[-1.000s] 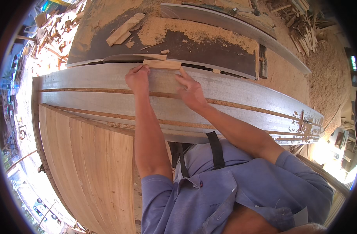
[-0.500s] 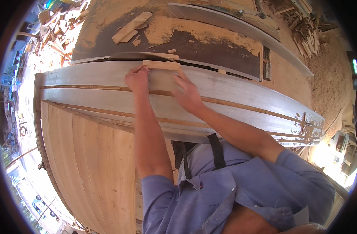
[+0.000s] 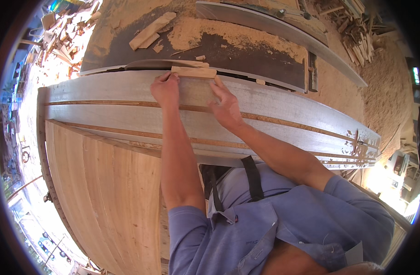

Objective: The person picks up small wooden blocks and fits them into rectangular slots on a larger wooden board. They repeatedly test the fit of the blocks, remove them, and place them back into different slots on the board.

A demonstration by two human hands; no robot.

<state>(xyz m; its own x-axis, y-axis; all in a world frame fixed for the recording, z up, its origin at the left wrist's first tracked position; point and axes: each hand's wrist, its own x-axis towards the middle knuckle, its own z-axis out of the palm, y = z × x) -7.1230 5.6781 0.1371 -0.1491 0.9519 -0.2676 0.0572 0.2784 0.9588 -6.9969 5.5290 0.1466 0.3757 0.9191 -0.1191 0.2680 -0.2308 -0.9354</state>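
Observation:
A short pale wood block (image 3: 194, 72) lies on the near side of the saw table, along the slot. My left hand (image 3: 165, 90) is closed at its left end, thumb and fingers bent against it. With fingers stretched and apart, my right hand (image 3: 227, 106) touches the right end with its fingertips. Just beyond the block, to the left, the dark saw blade (image 3: 148, 64) stands in the slot. A thin wood strip (image 3: 196, 64) lies behind the block, partly hidden by it. Beneath both hands runs the grey metal sliding table (image 3: 283, 103) with its lengthwise grooves.
Offcuts (image 3: 152, 31) and sawdust cover the dark saw top beyond the blade. A long metal fence (image 3: 283, 34) crosses the far right. A broad wooden panel (image 3: 104, 183) stands at my near left. Scrap wood piles (image 3: 356, 43) lie at far right and far left.
The block and both hands have shifted slightly to the right and away from me, relative to the saw table. The right fingertips still touch the block's right end.

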